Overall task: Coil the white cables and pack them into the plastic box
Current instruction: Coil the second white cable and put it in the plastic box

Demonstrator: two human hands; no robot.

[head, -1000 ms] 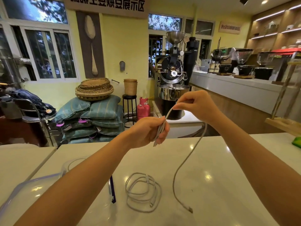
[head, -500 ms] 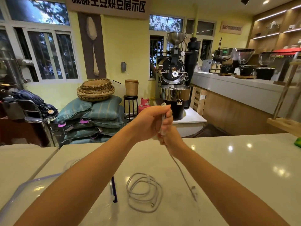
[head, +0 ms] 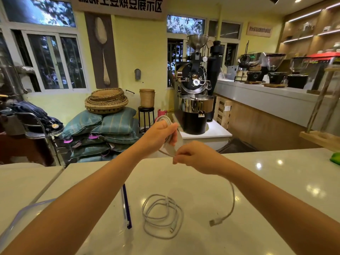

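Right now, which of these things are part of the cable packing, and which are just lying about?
Part of the job: cable being coiled, gripped by the left hand, pinched by the right hand; coiled cable on the table; plastic box.
Just lying about: baskets, sacks, coffee roaster, green thing.
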